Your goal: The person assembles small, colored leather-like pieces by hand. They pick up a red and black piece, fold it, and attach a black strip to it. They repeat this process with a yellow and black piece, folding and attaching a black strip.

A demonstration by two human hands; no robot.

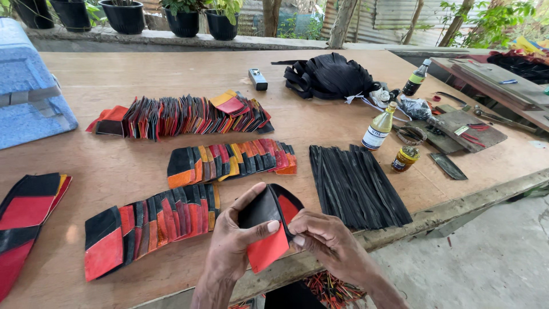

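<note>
Red-and-black folded piece (269, 226): near table edge, centre, pinched from both sides.
Left hand (231, 240): thumb clamps its red flap.
Right hand (326, 237): fingertips grip the right edge.
Doing it well: probably keeping edges aligned while pressing the fold.
Far left: rows of finished pieces (151, 226).

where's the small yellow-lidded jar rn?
Head view, right side of the wooden table: the small yellow-lidded jar stands just right of the stack of black strips, below the clear bottle with yellowish liquid.
</note>
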